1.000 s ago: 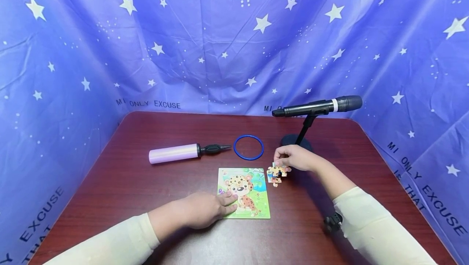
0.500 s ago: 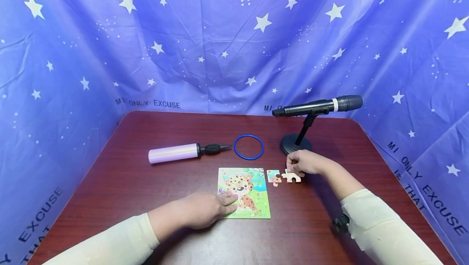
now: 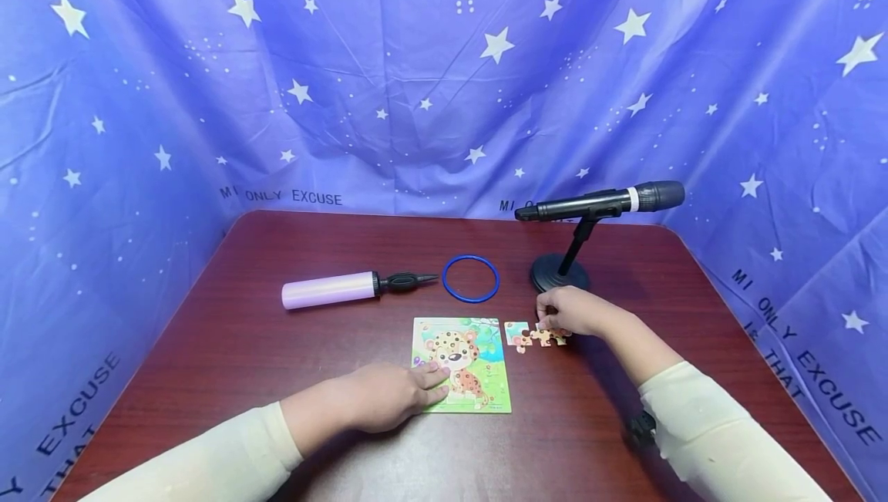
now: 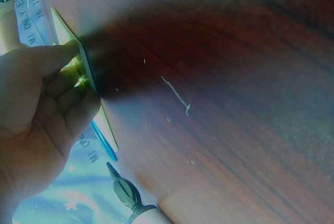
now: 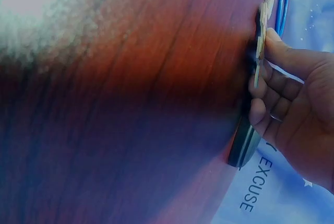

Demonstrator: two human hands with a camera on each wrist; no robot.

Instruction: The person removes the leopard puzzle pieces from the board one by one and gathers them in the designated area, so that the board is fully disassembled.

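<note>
A square leopard-cub jigsaw board (image 3: 479,379) lies on the table. The fingers of my left hand (image 3: 388,396) rest fairly straight on its left part, covering the lower left; in the left wrist view, the thumb of the left hand (image 4: 31,93) is at the edge of the board (image 4: 61,25). Right of the board, my right hand (image 3: 572,309) pinches a spotted jigsaw piece (image 3: 543,338) between thumb and fingers, close over the tabletop. Another jigsaw piece (image 3: 516,332) lies just left of it. In the right wrist view, the right hand (image 5: 297,83) has its thumb against the thin piece (image 5: 260,51).
Behind the board lie a blue ring (image 3: 471,279) and a lilac hand pump (image 3: 329,291) with a black nozzle. A black microphone (image 3: 600,203) on a round-based stand (image 3: 548,274) stands just beyond the right hand. A starry purple curtain (image 3: 388,85) surrounds the dark red table (image 3: 277,363).
My right hand has moved right and slightly nearer with its jigsaw piece, which sat over the other piece and now lies beside it. The left hand stays on the board.
</note>
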